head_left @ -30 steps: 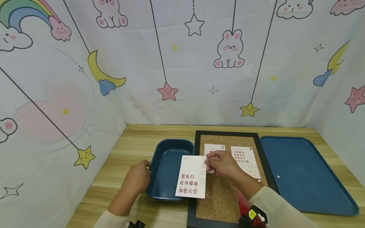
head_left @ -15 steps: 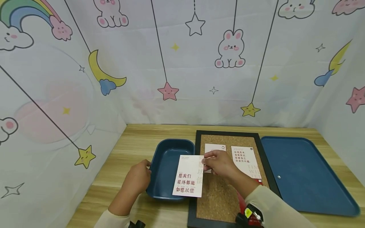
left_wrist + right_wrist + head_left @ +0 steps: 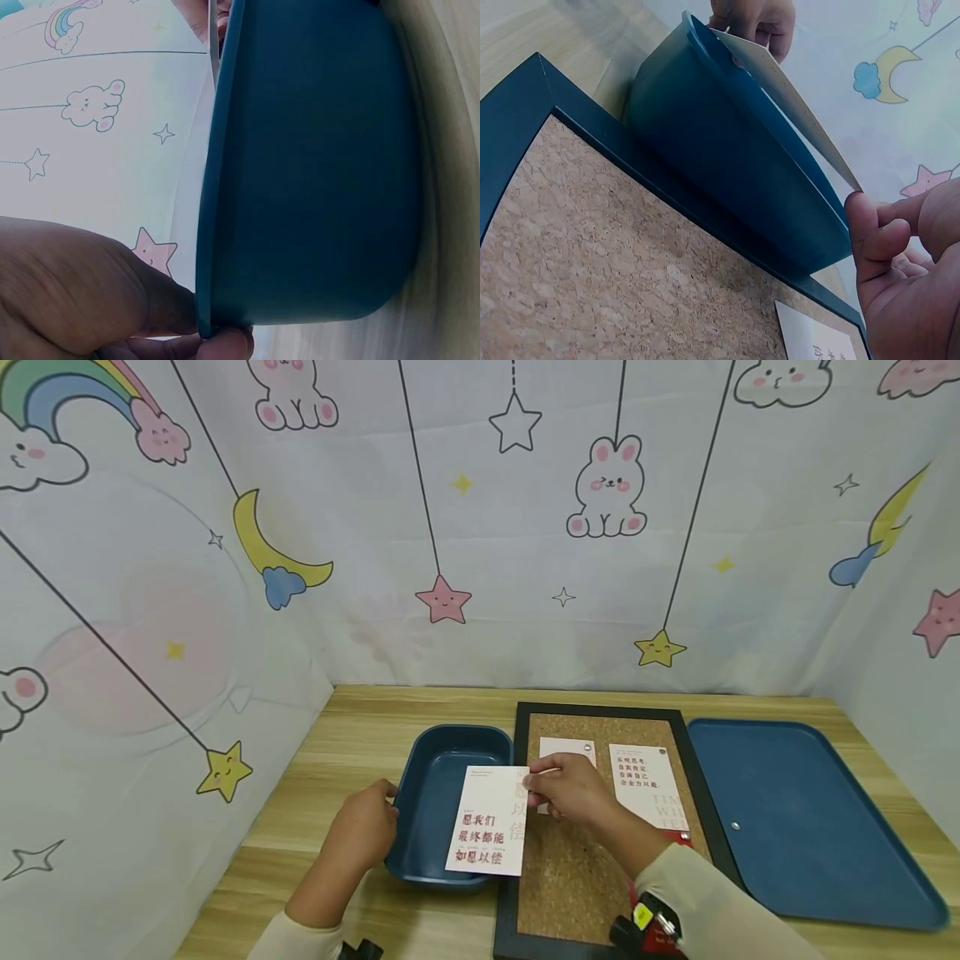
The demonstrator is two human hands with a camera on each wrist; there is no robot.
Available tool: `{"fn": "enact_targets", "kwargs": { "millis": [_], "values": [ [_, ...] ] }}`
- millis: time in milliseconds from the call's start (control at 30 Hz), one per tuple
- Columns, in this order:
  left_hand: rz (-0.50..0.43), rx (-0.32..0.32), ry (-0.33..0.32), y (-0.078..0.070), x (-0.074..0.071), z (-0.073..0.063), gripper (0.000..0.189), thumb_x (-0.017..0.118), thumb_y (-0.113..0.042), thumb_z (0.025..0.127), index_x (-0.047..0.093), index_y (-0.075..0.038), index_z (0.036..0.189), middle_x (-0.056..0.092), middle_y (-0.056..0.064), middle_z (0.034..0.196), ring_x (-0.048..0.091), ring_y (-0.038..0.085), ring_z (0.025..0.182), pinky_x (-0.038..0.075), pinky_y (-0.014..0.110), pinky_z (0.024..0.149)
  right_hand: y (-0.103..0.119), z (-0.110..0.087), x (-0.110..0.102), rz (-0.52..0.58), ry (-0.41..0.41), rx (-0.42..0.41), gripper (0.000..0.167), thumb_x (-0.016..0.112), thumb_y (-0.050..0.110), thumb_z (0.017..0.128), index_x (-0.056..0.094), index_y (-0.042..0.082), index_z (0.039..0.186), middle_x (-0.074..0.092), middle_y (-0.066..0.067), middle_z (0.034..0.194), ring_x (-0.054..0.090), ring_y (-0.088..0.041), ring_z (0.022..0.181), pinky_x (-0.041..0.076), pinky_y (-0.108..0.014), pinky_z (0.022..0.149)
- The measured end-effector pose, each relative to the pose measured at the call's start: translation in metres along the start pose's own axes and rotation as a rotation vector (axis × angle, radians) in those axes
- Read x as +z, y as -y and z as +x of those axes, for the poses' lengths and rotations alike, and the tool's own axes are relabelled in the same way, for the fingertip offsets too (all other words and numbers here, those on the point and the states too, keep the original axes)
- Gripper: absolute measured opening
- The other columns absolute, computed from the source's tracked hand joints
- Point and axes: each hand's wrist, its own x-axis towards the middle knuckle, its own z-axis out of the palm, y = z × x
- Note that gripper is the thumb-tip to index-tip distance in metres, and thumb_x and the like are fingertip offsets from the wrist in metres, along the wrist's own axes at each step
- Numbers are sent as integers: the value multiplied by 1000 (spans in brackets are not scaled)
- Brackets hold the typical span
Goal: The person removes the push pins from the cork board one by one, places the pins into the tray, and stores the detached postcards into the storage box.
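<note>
Right hand (image 3: 570, 789) with white printed card (image 3: 483, 822); left hand (image 3: 366, 827) at blue bin (image 3: 423, 814).
Card: one, pinched by the right hand, the nearer, at its right edge toward the far end; lies leftward of that hand, over the bin's near right part; long axis near to far; contact with rim not determinable. Left hand: grips bin's left rim, apart from card. Outward, right: framed cork board (image 3: 562, 893), then blue tray (image 3: 817, 827).
</note>
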Motion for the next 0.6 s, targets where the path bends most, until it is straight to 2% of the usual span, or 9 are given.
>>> {"fn": "enact_targets", "kwargs": {
  "millis": [400, 600],
  "values": [
    [-9, -7, -3, 2, 2, 1, 24, 60, 2, 97, 64, 8, 120, 72, 15, 95, 69, 28, 85, 56, 44, 71, 1, 5, 5, 9, 19, -15, 24, 68, 9, 97, 66, 0, 119, 72, -11, 74, 65, -21, 65, 42, -30, 52],
    [-10, -7, -9, 2, 2, 2, 24, 60, 2, 97, 63, 8, 120, 72, 14, 94, 69, 27, 84, 56, 44, 71, 3, 6, 9, 17, 19, -10, 24, 69, 9, 96, 66, -1, 118, 73, -10, 77, 69, -20, 68, 42, -28, 52]
  ]
}}
